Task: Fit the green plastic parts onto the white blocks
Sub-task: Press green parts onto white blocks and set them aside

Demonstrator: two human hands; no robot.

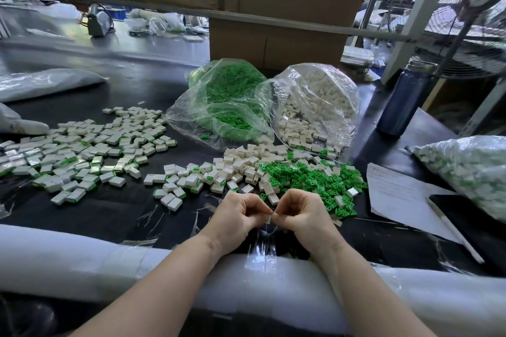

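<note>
My left hand and my right hand meet fingertip to fingertip above the near edge of the black table. Their curled fingers pinch a small white block between them; most of it is hidden. Just beyond the hands lie a heap of loose green parts and a heap of white blocks. To the left spreads a large group of white blocks with green parts fitted.
An open clear bag of green parts and one of white blocks stand at the back. A bag of assembled pieces, paper, a dark phone and a blue bottle sit right. White foam padding lines the table's front edge.
</note>
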